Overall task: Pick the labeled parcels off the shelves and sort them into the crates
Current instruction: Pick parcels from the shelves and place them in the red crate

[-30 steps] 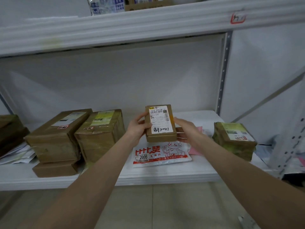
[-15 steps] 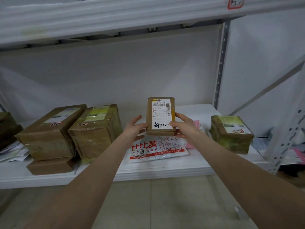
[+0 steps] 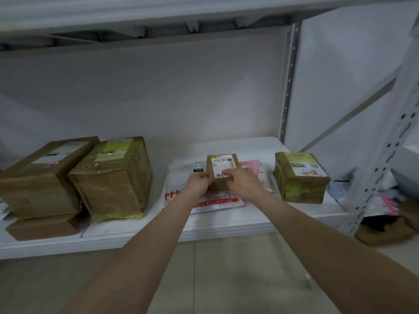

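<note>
The small brown box (image 3: 223,172) with a white printed label and handwriting on top sits in the middle of the shelf (image 3: 226,225), held between both hands. The left hand (image 3: 197,183) grips its left side with curled fingers. The right hand (image 3: 243,182) clasps its near right corner, its fingers covering part of the label. The box is on or just above a white mailing bag with red print (image 3: 181,197); whether it has lifted clear I cannot tell. This looks like the picking step for one parcel, with the sorting itself not yet done for it, and no crate shows anywhere in view. Much seems left to do. Under and beside the box lie the white bag and a pink envelope (image 3: 249,165). To the right, a little apart, stands a box wrapped in yellowish tape (image 3: 301,177). To the left, two larger taped boxes (image 3: 115,177) (image 3: 43,177) stand side by side, the far one resting on a flat carton (image 3: 43,227). Past the perforated upright at the right edge, more bags and packets (image 3: 385,205) lie in a heap low down. How many parcels have already gone into crates cannot be judged from here.
</note>
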A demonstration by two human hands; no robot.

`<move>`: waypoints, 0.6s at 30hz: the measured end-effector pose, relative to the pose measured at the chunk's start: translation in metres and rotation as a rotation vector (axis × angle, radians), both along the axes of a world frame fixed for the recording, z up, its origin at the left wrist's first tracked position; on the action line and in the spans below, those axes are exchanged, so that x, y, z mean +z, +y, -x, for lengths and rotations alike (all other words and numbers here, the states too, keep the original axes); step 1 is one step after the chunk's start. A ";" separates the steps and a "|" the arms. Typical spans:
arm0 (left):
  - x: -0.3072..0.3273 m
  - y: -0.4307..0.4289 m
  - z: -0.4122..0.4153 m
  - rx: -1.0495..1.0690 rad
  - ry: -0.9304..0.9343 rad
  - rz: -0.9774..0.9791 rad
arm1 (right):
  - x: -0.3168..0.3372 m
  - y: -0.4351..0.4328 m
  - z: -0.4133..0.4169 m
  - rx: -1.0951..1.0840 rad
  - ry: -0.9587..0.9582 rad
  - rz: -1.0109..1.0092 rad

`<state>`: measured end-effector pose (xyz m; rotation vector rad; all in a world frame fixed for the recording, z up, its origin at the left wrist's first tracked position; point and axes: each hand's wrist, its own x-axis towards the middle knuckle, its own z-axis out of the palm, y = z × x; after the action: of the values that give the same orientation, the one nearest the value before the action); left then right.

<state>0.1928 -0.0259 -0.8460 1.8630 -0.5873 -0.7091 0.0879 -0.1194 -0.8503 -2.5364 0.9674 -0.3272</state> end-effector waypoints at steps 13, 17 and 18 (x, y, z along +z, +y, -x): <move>0.083 0.116 -0.083 0.365 -1.033 0.003 | 0.052 0.104 -0.124 0.238 -0.296 -0.270; 0.088 0.163 -0.126 0.450 -0.952 -0.246 | 0.054 0.143 -0.161 0.378 -0.260 -0.256; 0.086 0.171 -0.135 0.450 -0.881 -0.293 | 0.053 0.146 -0.165 0.383 -0.226 -0.248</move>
<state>0.3277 0.1448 -0.7600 2.4484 -0.5810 0.3851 0.2531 0.0269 -0.7971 -2.3292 0.3976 -0.3440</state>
